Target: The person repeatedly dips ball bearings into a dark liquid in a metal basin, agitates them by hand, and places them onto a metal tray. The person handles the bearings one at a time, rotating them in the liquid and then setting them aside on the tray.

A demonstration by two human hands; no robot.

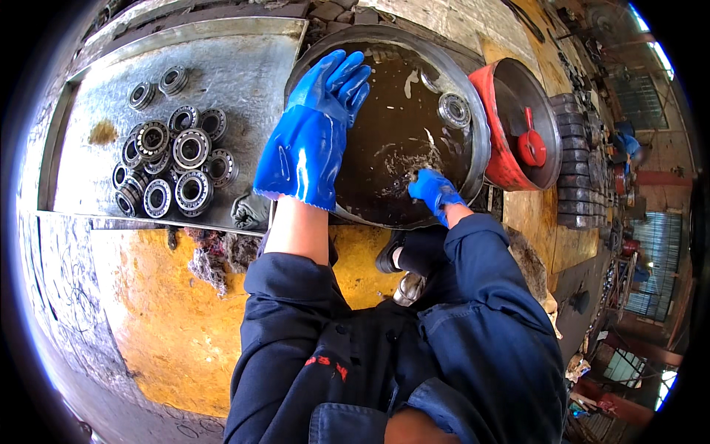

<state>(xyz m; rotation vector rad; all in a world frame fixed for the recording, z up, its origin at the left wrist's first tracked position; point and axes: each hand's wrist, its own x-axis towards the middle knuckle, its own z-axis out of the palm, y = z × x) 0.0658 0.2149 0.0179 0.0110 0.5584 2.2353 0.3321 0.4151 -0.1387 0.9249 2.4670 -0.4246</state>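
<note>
Both my hands wear blue rubber gloves. My left hand (325, 89) is held over the left side of a round metal basin (479, 140), fingers stretched out and nothing in them. Dark brown liquid (377, 111) fills the basin. At its near right side my right hand (435, 191) is closed low at the liquid, which splashes and ripples beside the fist. Whatever the fist holds, if anything, is hidden. A bearing (454, 110) sits by the basin's far right wall. Left of the basin, several bearings (191, 148) lie piled on a metal tray (251, 81).
Two more bearings (173, 80) lie apart on the tray, and a dark rag (248, 212) rests at its near edge. To the right stands a red tub (494, 133) holding a red scoop (531, 146). Beyond it are stacked dark metal blocks (573, 163). Yellow flooring (177, 311) lies below.
</note>
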